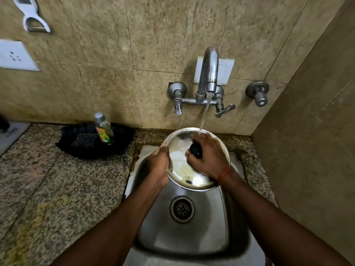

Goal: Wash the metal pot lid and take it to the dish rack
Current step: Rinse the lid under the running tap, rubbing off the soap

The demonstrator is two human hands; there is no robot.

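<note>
A round metal pot lid (pixel 180 166) with a black knob (pixel 196 150) is held tilted over the far end of the steel sink (pixel 184 233). My left hand (pixel 158 166) grips the lid's left rim. My right hand (pixel 208 158) lies across the lid's top with its fingers curled around the black knob. Water runs from the wall tap (pixel 208 73) and lands at the lid's far edge, by my right fingers. The lid's face shows pale smears and some dark specks near its lower edge.
On the speckled granite counter (pixel 57 189) to the left sits a black holder (pixel 90 143) with a dark scrub pad and a dish-soap bottle (pixel 103 129). Tap valves (pixel 177 100) stick out of the tiled wall. A side wall (pixel 307 150) closes the right. The drain (pixel 182 209) is uncovered.
</note>
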